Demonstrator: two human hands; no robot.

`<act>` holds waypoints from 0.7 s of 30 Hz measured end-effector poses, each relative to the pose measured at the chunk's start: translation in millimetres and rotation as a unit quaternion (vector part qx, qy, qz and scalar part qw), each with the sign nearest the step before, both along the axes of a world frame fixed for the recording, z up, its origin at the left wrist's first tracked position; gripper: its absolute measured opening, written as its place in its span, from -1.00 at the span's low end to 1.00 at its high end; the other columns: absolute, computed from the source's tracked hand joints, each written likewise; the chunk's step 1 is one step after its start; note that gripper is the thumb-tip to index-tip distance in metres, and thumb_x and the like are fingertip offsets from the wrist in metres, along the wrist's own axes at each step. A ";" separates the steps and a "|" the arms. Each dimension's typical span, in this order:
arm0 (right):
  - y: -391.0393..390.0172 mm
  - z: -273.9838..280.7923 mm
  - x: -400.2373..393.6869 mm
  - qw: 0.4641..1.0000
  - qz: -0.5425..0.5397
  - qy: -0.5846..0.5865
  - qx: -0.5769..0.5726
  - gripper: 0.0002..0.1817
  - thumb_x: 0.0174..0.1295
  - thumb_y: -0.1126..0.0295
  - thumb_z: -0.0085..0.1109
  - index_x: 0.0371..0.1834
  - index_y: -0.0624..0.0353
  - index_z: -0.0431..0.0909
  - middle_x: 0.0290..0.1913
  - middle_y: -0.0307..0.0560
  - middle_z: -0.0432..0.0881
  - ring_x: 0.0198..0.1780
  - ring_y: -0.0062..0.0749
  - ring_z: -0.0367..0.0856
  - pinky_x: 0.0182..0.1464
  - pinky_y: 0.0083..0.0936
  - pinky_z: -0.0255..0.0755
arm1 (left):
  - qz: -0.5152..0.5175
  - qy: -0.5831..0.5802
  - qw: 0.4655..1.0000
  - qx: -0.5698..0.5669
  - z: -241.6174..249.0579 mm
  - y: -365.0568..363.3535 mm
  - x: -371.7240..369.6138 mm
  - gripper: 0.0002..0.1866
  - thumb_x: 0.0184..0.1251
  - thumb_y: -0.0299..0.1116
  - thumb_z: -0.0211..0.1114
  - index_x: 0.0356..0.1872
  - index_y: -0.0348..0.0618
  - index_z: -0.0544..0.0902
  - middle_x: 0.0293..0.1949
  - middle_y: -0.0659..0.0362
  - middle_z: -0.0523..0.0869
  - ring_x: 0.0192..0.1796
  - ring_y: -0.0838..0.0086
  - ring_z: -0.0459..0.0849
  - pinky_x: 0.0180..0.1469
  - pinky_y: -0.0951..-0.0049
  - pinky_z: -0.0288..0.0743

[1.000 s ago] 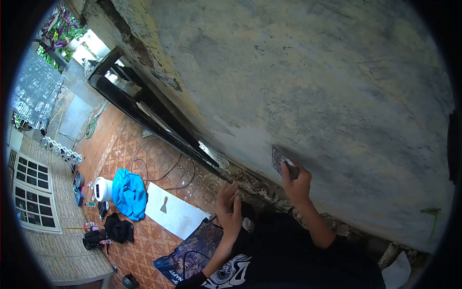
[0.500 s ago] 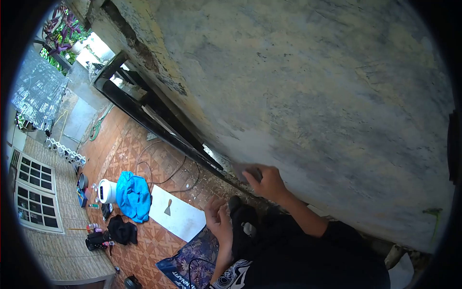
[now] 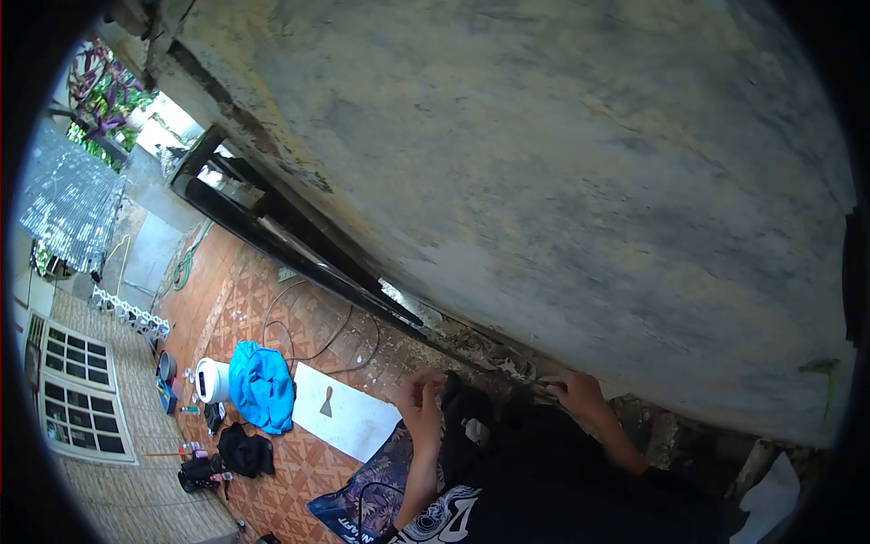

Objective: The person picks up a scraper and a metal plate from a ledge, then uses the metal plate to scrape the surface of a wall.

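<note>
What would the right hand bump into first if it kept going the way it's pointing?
Probably the crumbling foot of the wall. The right hand already sits at the wall's base, fingers aimed left along it; depth is unclear.

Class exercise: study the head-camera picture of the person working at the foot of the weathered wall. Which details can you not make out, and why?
- Right hand: whether it grips anything is unclear; the fingers blur into rubble at the base of the stained grey plaster wall.
- Left hand: anything held is too small to tell.
- Small tool on the white board: too small to identify.
- Person's legs: hidden by the black shirt.
</note>
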State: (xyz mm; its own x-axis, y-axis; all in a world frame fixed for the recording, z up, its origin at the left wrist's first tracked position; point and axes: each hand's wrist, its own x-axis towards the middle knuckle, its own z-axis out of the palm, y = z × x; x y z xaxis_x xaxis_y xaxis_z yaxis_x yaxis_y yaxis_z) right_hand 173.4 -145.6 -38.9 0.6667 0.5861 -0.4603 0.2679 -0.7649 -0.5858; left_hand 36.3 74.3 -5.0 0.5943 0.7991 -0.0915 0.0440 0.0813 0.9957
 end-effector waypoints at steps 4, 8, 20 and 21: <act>2.8 -0.2 -6.3 0.995 -0.039 -0.032 0.088 -0.75 0.11 0.20 0.09 -0.21 -0.01 0.62 -0.46 -0.01 0.58 -0.37 -0.09 0.54 -0.26 -0.27 0.41 | -0.066 0.002 0.998 -0.014 1.4 -12.4 15.8 -0.82 0.27 -0.53 0.00 -0.14 -0.32 0.48 -0.29 0.10 0.61 -0.20 0.47 0.60 -0.15 0.54 0.48; -9.6 -45.0 -7.7 0.996 -0.016 -0.045 0.080 -0.74 0.11 0.18 0.09 -0.28 0.10 0.62 -0.44 0.02 0.58 -0.36 -0.08 0.54 -0.25 -0.25 0.40 | -0.157 0.022 0.987 -0.002 -3.0 -24.2 24.9 -0.82 0.27 -0.53 0.00 -0.16 -0.30 0.50 -0.31 0.10 0.62 -0.23 0.49 0.60 -0.16 0.55 0.47; -195.5 -206.4 -86.7 0.902 -0.279 0.188 -0.270 -0.60 0.12 0.18 0.05 -0.14 0.31 0.46 -0.16 0.18 0.53 -0.15 -0.04 0.52 -0.15 -0.22 0.39 | -0.113 0.055 0.991 -0.038 9.4 -41.0 -8.6 -0.83 0.30 -0.50 -0.01 -0.18 -0.31 0.51 -0.33 0.13 0.60 -0.25 0.51 0.59 -0.19 0.55 0.48; -198.2 -207.3 -91.6 0.900 -0.280 0.190 -0.276 -0.60 0.12 0.18 0.05 -0.14 0.31 0.46 -0.16 0.18 0.53 -0.15 -0.04 0.52 -0.15 -0.22 0.39 | -0.114 0.058 0.991 -0.044 10.5 -39.0 -10.0 -0.83 0.30 -0.50 -0.01 -0.18 -0.31 0.51 -0.33 0.13 0.60 -0.25 0.51 0.59 -0.19 0.55 0.48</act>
State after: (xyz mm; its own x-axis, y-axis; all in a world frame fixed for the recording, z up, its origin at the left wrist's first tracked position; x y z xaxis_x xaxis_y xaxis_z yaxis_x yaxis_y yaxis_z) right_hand 81.8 -343.8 -246.2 0.5200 -0.1802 -0.8349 -0.3890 -0.9202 -0.0437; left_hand 26.2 35.3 5.6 0.7394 0.6318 -0.2328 0.1852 0.1416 0.9724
